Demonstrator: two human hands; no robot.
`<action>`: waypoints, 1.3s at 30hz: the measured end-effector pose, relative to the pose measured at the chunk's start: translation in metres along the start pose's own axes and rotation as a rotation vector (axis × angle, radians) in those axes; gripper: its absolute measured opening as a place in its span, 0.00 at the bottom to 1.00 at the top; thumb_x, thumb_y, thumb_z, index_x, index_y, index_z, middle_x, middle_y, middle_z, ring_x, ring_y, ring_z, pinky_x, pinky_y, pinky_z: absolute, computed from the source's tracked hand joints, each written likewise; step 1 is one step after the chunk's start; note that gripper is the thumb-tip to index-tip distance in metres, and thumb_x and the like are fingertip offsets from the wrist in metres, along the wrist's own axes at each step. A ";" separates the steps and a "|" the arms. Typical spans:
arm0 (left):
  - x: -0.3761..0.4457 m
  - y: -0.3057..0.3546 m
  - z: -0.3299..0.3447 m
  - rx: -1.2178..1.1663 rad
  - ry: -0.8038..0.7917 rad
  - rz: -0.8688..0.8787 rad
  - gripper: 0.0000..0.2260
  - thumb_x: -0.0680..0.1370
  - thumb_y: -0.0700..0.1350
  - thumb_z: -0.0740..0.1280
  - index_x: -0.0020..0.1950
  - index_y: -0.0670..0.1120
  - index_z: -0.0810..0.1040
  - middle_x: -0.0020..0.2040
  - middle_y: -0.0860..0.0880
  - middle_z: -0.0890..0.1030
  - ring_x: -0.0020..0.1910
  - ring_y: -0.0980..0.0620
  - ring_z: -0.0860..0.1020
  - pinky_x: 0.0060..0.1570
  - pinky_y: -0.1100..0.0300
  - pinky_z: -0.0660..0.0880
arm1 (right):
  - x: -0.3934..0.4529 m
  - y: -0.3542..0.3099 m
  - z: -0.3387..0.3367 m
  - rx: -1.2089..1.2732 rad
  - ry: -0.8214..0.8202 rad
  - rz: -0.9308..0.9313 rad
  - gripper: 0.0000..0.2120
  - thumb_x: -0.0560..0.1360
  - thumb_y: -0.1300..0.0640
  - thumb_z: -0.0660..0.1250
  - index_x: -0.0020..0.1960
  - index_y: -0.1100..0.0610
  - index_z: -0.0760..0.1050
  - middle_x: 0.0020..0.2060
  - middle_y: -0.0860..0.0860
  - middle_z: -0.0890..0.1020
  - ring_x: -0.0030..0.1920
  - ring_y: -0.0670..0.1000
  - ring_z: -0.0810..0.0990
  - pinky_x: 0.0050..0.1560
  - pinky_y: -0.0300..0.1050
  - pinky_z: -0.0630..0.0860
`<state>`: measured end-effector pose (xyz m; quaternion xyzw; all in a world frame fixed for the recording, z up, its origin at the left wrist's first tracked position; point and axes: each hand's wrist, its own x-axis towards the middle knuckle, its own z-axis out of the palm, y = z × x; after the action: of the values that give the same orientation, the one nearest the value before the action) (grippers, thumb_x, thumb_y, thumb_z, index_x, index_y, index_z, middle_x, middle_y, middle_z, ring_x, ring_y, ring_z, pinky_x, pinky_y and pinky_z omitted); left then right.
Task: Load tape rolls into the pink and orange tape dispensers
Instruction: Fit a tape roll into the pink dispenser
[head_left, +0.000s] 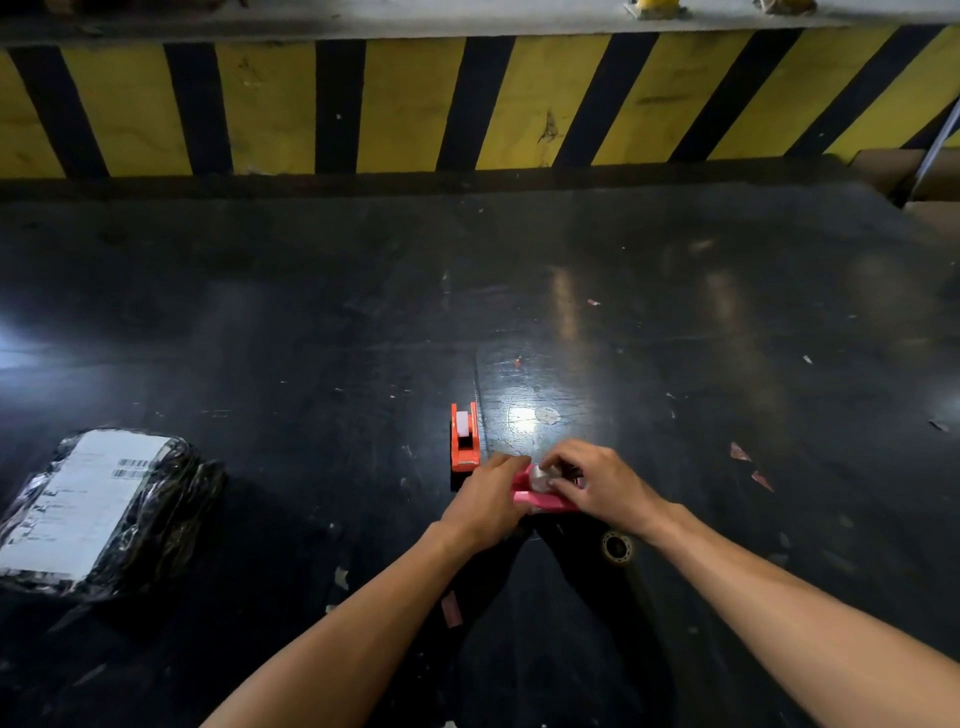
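Evidently the pink dispenser (540, 500) was the one in hand: it sat low in the frame at about six o'clock from the middle of the dark tabletop (675, 312), clasped from both sides. The left hand (485, 501) was wrapped around its near-left end, steadying it, while the right hand (597, 486) pinched a pale tape roll (543, 479) with thumb and fingertips just above the dispenser's cradle (whether the roll had seated on its hub could not be told, since the fingers covered most of it).

The orange dispenser (464, 439) stood just beside the left knuckles, at roughly eleven o'clock from them, with something whitish already in its slot. A second dark-cored roll (616, 546) lay on the surface at about five o'clock from the pink dispenser, near the right wrist.

Several things could have gone wrong from there. Pressed in crooked, the roll might have jammed or popped free and rolled away across the slick, glossy top. The tape's loose end, if it were free, could have stuck to a fingertip or folded back on itself. The left hand sat so close to the orange dispenser that a shove might have knocked it over. A wrapped parcel (93, 506) at nine o'clock lay well clear.
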<state>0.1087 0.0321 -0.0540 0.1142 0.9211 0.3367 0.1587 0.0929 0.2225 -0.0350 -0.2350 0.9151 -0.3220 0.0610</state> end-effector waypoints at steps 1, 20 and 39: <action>-0.002 -0.002 0.001 0.001 -0.005 0.006 0.24 0.74 0.49 0.74 0.68 0.44 0.74 0.64 0.44 0.78 0.62 0.45 0.76 0.63 0.54 0.71 | -0.002 -0.001 0.003 -0.009 -0.013 -0.020 0.09 0.71 0.61 0.72 0.50 0.54 0.78 0.44 0.48 0.82 0.43 0.46 0.79 0.46 0.34 0.74; -0.018 -0.013 0.002 -0.069 0.024 0.034 0.31 0.74 0.53 0.74 0.73 0.43 0.71 0.70 0.44 0.76 0.69 0.47 0.73 0.70 0.51 0.69 | -0.024 -0.005 0.040 -0.040 0.094 -0.053 0.07 0.72 0.56 0.71 0.50 0.53 0.81 0.45 0.50 0.85 0.47 0.52 0.82 0.50 0.48 0.79; -0.015 -0.005 0.002 -0.056 0.141 0.056 0.06 0.76 0.47 0.70 0.52 0.50 0.82 0.52 0.50 0.85 0.50 0.52 0.80 0.53 0.52 0.79 | -0.026 -0.027 0.043 0.020 0.191 0.525 0.13 0.75 0.47 0.66 0.49 0.56 0.83 0.63 0.53 0.77 0.66 0.53 0.72 0.64 0.45 0.67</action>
<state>0.1233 0.0252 -0.0553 0.1112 0.9168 0.3736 0.0869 0.1377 0.1925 -0.0535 0.0423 0.9431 -0.3248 0.0582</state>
